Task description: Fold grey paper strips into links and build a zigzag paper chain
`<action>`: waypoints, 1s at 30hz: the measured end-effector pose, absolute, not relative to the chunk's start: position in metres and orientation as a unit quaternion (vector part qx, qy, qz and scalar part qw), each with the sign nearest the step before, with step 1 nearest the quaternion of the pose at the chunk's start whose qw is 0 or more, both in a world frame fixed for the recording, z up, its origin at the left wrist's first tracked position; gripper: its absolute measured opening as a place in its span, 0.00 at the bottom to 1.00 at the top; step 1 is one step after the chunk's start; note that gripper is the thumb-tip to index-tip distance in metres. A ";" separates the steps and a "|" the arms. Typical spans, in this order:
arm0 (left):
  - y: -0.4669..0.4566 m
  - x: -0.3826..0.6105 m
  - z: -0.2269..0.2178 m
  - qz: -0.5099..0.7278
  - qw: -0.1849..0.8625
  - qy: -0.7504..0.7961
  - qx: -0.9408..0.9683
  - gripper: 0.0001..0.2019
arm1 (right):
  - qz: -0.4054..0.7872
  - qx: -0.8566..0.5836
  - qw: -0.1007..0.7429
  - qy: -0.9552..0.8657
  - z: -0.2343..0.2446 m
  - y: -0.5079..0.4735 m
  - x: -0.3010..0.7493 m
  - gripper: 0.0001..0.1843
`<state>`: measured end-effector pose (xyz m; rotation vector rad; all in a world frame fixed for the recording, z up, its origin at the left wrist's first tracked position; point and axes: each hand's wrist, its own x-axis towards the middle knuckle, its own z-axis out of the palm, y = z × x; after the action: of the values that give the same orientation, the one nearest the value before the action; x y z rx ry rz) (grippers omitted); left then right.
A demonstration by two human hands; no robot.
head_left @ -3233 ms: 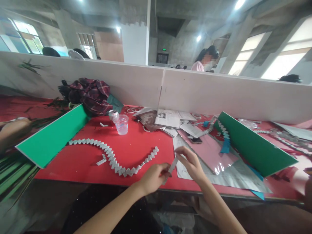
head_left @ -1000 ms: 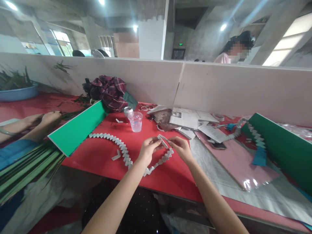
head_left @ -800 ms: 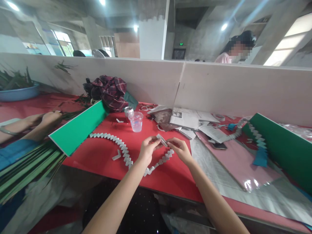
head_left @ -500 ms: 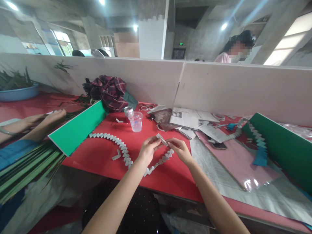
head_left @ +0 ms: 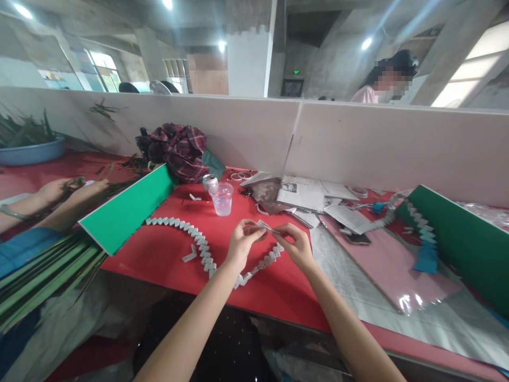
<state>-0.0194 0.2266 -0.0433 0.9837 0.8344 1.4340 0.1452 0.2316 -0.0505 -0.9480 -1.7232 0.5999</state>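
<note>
My left hand (head_left: 241, 243) and my right hand (head_left: 296, 244) meet above the red table (head_left: 159, 254), both pinched on one small folded grey paper piece (head_left: 265, 226). Just below them ends a long chain of folded grey paper links (head_left: 199, 244), which curves left across the table towards a green board (head_left: 127, 209). One loose folded piece (head_left: 189, 254) lies beside the chain.
A clear plastic cup (head_left: 222, 198) and a can (head_left: 209, 182) stand behind the chain, with a plaid cloth (head_left: 178, 148) further back. Printed papers (head_left: 302, 193), a pink sheet (head_left: 382, 265) and a second green board (head_left: 457, 239) lie right. Another person's hands (head_left: 75, 193) handle green leaves at left.
My hands rose from the table edge to the chain's end with the paper piece and keep folding it; my fingers have closed tighter. The person at left has shifted their hands on the leaves.
</note>
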 end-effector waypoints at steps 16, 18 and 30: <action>0.224 -0.029 -0.034 0.563 0.283 0.407 0.661 0.08 | 0.198 -0.398 0.538 -0.716 -0.051 0.238 0.155 0.07; 0.223 -0.029 -0.033 0.568 0.294 0.405 0.654 0.09 | 0.203 -0.401 0.538 -0.713 -0.052 0.238 0.155 0.08; 0.224 -0.029 -0.035 0.560 0.301 0.425 0.644 0.10 | 0.219 -0.408 0.535 -0.706 -0.052 0.236 0.155 0.08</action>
<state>-0.0289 0.2241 -0.0351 1.7089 1.1283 1.4853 0.1545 0.2362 -0.0521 -0.9722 -1.6823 0.5224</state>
